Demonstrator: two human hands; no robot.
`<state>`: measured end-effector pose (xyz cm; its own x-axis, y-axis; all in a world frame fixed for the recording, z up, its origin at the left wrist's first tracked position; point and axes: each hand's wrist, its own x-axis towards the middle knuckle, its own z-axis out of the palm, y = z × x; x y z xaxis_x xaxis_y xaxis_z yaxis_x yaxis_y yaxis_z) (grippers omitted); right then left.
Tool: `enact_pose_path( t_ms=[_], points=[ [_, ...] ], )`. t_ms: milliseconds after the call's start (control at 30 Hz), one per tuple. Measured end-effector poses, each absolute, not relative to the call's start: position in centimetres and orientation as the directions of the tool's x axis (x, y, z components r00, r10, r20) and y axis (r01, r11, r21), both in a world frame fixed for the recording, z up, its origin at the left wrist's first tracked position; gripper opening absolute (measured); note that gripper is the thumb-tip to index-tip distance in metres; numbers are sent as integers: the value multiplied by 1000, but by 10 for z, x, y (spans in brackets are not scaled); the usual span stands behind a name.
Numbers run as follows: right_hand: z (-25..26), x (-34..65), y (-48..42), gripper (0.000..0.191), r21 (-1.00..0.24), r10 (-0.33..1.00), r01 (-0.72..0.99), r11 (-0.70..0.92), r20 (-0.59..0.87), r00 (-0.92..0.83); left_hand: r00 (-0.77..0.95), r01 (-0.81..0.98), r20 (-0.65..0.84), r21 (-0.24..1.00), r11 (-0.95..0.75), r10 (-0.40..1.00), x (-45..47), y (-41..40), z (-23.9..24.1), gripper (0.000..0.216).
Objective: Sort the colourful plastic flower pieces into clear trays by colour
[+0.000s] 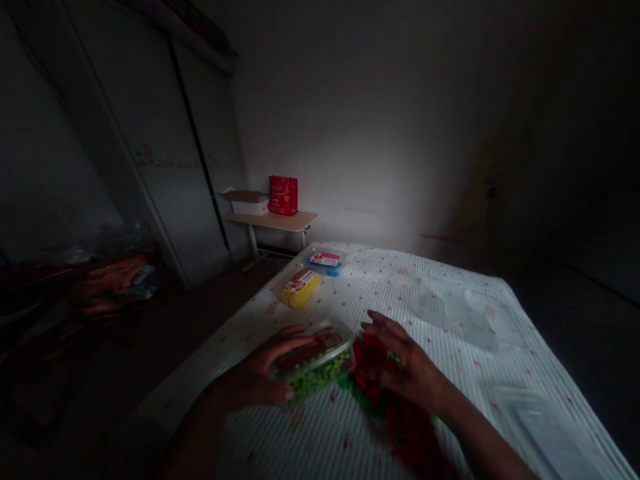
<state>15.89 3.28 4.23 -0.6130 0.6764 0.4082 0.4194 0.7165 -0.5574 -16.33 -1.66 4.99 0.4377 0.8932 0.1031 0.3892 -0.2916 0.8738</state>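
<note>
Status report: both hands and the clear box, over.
Left hand grips clear box of green bits. Right hand flat on red-green pile. Yellow box, blue box beyond, apart.

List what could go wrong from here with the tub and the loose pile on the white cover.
1. The left hand grips the clear tub by one end only, so it may tip and spill its green bits.
2. The red and green pile under the right hand lies loose on the white cover, whose red specks could hide strays.
3. The room is dim, so small pieces may go unseen.
</note>
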Motion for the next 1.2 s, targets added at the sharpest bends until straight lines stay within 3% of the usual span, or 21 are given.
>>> enact_pose_path(
  t_ms=[100, 200, 333, 467, 600, 700, 833, 1000, 1200],
  points=[
    [49, 158, 29, 54, -764, 739, 259, 591, 385, -553, 553, 283, 176, 880, -382, 815, -143, 2, 64, 69],
    [54, 166, 23, 35, -931, 829, 40, 363, 303, -470, 512, 254, 281, 854, -455, 812, -123, 19, 67, 63],
    [50, 176, 15, 27, -951, 874, -5, 309, 286, -394, 209, 183, 478, 838, -514, 853, -87, 31, 54, 53],
    [37, 180, 14, 27, -961, 914, -69, 267, 275, -298, -93, -80, 521, 846, -528, 849, -46, 34, 35, 74],
    [26, 186, 20, 30, -937, 912, -202, 284, 329, -244, -21, -415, 398, 831, -370, 917, -28, 33, 25, 98],
    [25, 192, 23, 29, -923, 892, -163, 350, 381, -243, 195, -664, 290, 742, -92, 937, -30, 35, 22, 79],
    [25, 195, 26, 26, -898, 875, 1, 440, 429, -223, 431, -740, 109, 611, 282, 896, -32, 38, 18, 51],
    [19, 191, 32, 25, -856, 885, 226, 465, 444, -139, 340, -807, 127, 547, 220, 932, -19, 39, 15, 40],
    [20, 185, 39, 17, -775, 824, 280, 567, 541, -170, 294, -803, 76, 560, 203, 953, -12, 35, 13, 47]
  ],
)
